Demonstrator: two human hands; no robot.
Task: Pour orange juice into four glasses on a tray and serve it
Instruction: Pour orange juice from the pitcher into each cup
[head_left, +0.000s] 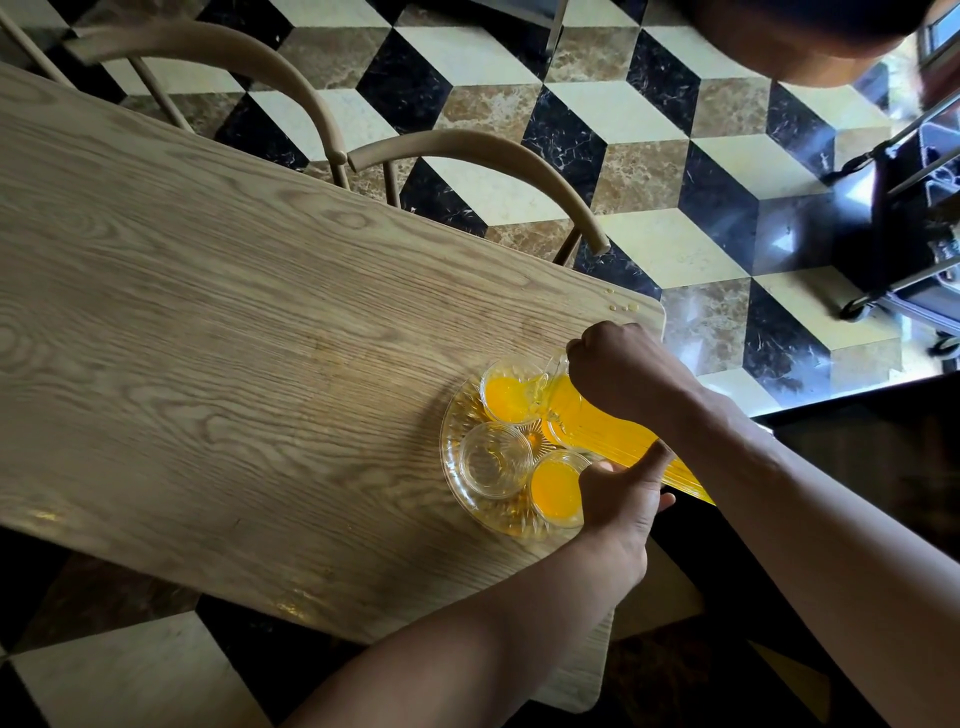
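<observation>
A round glass tray (453, 457) sits near the right end of the wooden table. On it stand a far glass (506, 397) with orange juice, a near glass (556, 488) also holding juice, and an empty glass (488, 460) on the left. A ribbed glass jug (597, 431) of orange juice is tilted over the tray, its spout at the far glass. My right hand (623, 371) is shut on the jug's handle. My left hand (626, 493) supports the jug's body from below. Any fourth glass is hidden behind the jug.
Two curved wooden chair backs (483, 150) stand along the table's far side. A few juice drops (621, 306) lie near the table's far right corner. A dark wheeled cart (904, 249) stands on the tiled floor at the right.
</observation>
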